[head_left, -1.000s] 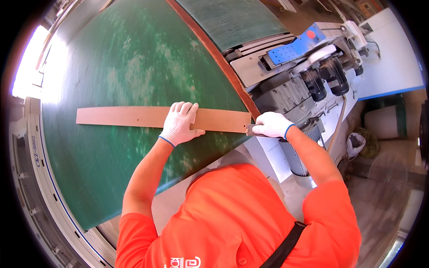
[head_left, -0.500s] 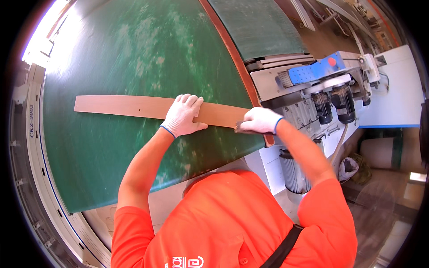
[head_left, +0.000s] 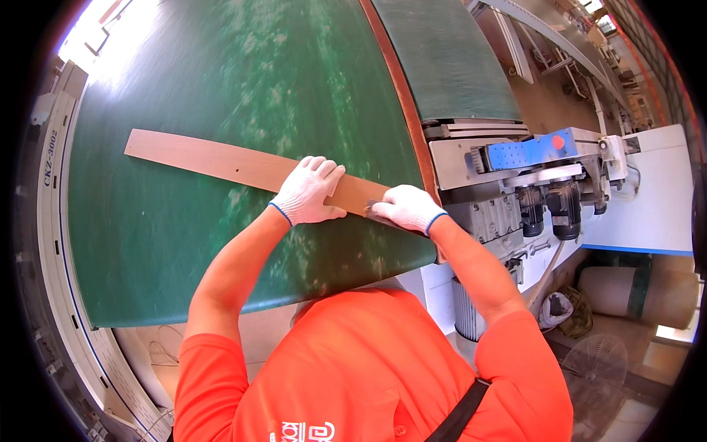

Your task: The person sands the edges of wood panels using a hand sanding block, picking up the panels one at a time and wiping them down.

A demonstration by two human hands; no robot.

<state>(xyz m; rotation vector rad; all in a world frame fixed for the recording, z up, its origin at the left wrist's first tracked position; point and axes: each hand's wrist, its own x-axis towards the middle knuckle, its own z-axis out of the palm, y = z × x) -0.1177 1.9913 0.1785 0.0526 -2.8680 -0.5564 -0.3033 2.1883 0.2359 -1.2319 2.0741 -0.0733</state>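
A long, flat wooden board (head_left: 213,163) lies slantwise on the green belt (head_left: 184,258), its left end farther from me than its right. It has a small dark hole in its left half. My left hand (head_left: 310,190), in a white glove with a blue cuff, grips the board right of its middle, fingers over the top and thumb at the near edge. Close to the board's right end, my gloved right hand (head_left: 407,207) is closed round a dark, flat pad (head_left: 374,209) pressed against the near edge. The hand covers most of that pad, so its kind is unclear.
A reddish-brown strip (head_left: 401,96) borders the belt on the right. Beyond it stands a machine with a blue arm (head_left: 524,152) and black motors (head_left: 565,209). A white rail (head_left: 55,221) runs along the left. A standing fan (head_left: 595,361) is at lower right.
The board has turned, its left end going away from me and its right end nearer. My right hand with the pad has shifted left along the near edge. The view has also shifted slightly.
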